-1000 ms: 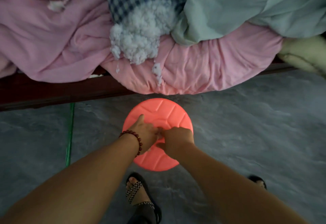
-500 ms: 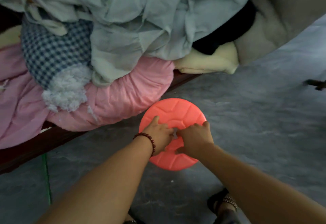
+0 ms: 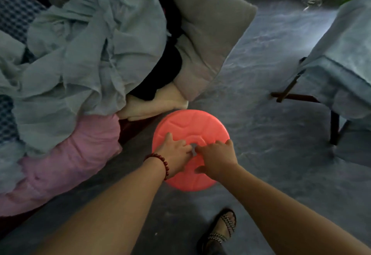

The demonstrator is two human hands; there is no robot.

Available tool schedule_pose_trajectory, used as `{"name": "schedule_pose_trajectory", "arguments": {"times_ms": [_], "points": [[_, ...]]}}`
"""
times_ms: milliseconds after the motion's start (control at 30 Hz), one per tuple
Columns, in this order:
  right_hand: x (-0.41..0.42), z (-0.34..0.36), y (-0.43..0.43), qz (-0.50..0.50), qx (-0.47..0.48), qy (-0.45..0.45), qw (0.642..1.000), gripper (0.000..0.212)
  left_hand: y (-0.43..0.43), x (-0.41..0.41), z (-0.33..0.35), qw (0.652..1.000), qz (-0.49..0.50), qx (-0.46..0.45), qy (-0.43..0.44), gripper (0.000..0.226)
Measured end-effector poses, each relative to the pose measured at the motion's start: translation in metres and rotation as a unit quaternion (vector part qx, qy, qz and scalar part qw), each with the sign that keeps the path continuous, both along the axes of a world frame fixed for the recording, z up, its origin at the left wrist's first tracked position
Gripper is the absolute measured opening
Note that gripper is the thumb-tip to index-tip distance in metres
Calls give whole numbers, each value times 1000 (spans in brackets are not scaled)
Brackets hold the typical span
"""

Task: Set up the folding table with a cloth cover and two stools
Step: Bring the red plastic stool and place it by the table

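Head-worn camera, tilted steeply toward the floor point(image 3: 261, 134).
The wide lens faces forward and down, close above the pink stool point(image 3: 192, 128), bedding point(image 3: 90, 53) at left, a covered table point(image 3: 341, 64) (partly cropped) at right.

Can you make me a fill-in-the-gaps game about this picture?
1. The bead bracelet is on the ____ wrist.
2. The table on the right wears a pale blue ____.
3. The left hand and the right hand hold the coral stool, whose top is shaped like a ____.
4. The quilt left of the stool is ____.
Missing words: left, cloth, circle, pink.
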State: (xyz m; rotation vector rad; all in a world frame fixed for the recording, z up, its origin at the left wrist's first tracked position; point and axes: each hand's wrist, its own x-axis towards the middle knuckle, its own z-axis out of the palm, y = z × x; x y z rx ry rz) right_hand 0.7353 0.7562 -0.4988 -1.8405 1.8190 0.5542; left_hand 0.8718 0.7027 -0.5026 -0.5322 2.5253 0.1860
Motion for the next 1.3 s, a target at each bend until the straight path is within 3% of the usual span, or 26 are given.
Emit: {"name": "schedule_pose_trajectory", "arguments": {"times_ms": [567, 1300], "points": [[-268, 12, 55, -168, -48, -3, 985, 54, 11, -294, 28, 986, -166, -10, -28, 40], [-360, 30, 66, -347, -39, 13, 937, 56, -17, -429, 47, 931, -365, -6, -28, 48]]}}
